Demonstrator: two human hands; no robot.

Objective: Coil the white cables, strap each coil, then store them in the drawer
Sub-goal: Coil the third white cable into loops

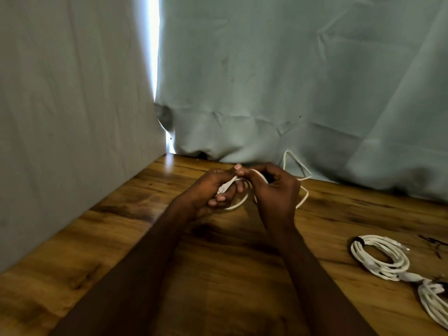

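Observation:
Over the far middle of the wooden table (230, 263), both my hands hold one white cable (238, 203). My left hand (211, 192) pinches the cable's plug end between thumb and fingers. My right hand (276, 190) is closed around a loop of the same cable. More of it trails behind my right hand toward the cloth. A coiled white cable (378, 258) with a dark strap lies on the table at the right. Another white coil (434, 304) lies at the lower right edge, partly cut off. No drawer is in view.
Pale cloth sheets (266, 81) hang behind and to the left of the table, with a bright gap between them. Some thin dark straps (434, 246) lie at the far right edge of the table.

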